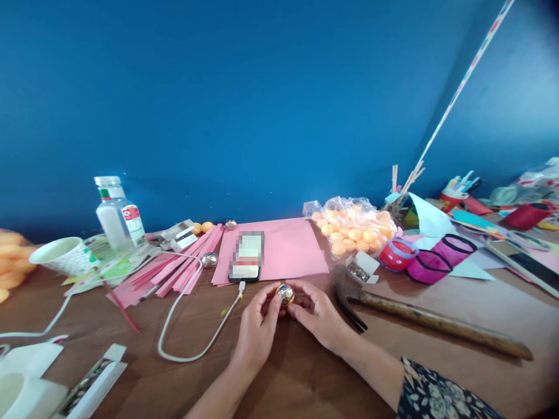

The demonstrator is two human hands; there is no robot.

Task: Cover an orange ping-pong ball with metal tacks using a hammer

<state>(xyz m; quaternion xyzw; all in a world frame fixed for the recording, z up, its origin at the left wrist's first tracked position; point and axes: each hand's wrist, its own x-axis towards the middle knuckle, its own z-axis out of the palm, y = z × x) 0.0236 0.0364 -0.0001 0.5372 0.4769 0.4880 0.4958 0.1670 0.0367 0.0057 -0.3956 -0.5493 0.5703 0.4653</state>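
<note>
- Table: brown wood, fills the lower frame, cluttered.
- Hammer: wooden handle, lies at lower right, head just beside the right hand.
- Pink sheet: flat at centre, behind the hands.
- Bag of orange balls: clear plastic, right of centre.
- Bottle: upright, at left.
- Phone: on the pink sheet's left part, cabled.
- Left hand, right hand: bottom centre, each grip closed by its fingertips on the ball.
- Metallic ball: small and shiny, held between both hands just in front of the phone.

Handling note: the ball looks smooth, so light, even pressure from both sides would likely keep it from slipping.
</note>
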